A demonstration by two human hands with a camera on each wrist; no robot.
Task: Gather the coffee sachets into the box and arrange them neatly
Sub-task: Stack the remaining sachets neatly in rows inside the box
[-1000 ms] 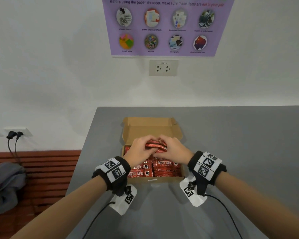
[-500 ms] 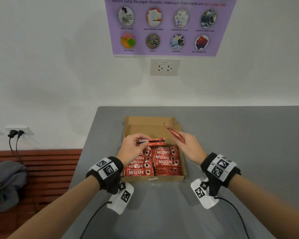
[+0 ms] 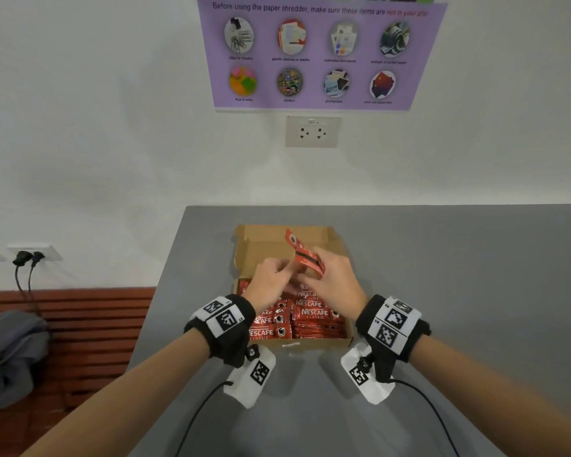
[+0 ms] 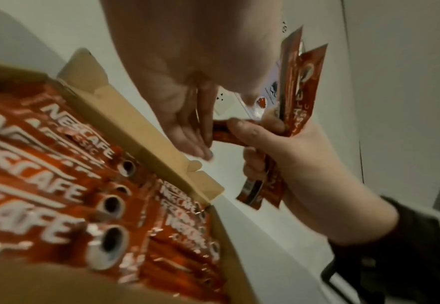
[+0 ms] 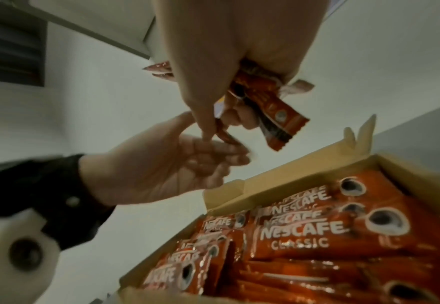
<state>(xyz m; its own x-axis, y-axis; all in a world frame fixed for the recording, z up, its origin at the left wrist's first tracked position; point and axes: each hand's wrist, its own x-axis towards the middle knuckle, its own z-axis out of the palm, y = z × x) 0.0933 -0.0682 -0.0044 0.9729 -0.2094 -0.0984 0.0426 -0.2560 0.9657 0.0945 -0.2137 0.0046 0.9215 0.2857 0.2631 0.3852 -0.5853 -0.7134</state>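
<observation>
The right hand [image 3: 332, 278] grips a small bunch of Nescafé sachets [image 3: 305, 255] above the open cardboard box [image 3: 261, 245]. The left hand [image 3: 271, 282], fingers loosely extended, touches the bunch. Stacked sachets [image 3: 314, 313] fill the box on the grey table [image 3: 442, 275].

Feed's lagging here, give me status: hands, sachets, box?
Right hand grips loose sachets above the box. Left hand open, fingers at their lower end. Rows of sachets packed inside. Nothing blocking.

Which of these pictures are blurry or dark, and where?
Head view: evenly lit, only the left hand smeared by motion. Left wrist view: dim, near sachets in the box soft and streaked. Right wrist view: dim, the held sachets blurred, box print sharper.
</observation>
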